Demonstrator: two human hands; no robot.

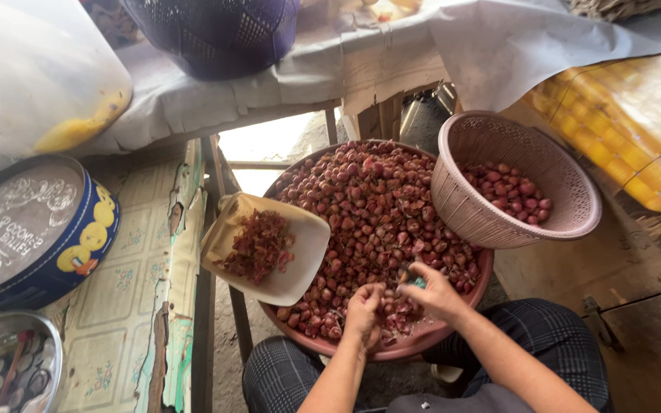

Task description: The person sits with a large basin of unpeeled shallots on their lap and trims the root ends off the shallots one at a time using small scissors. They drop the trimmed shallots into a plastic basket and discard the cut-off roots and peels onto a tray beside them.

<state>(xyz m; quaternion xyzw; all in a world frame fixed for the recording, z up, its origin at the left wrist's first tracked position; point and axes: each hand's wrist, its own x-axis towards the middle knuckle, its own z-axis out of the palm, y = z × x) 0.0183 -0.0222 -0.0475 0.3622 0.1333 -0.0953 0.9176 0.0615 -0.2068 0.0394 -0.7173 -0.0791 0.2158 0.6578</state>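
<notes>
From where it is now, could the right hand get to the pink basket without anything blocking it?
Probably yes. The right hand is over the big bowl of shallots, and the pink basket leans on the bowl's rim just up and to the right, its opening facing the person. Nothing stands between them.

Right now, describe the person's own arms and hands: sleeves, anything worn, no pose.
Both forearms are bare, with no sleeves in view. The left hand and the right hand wear no gloves. No ring, watch or bracelet can be made out. Below the arms, dark checked trousers cover the knees.
</notes>
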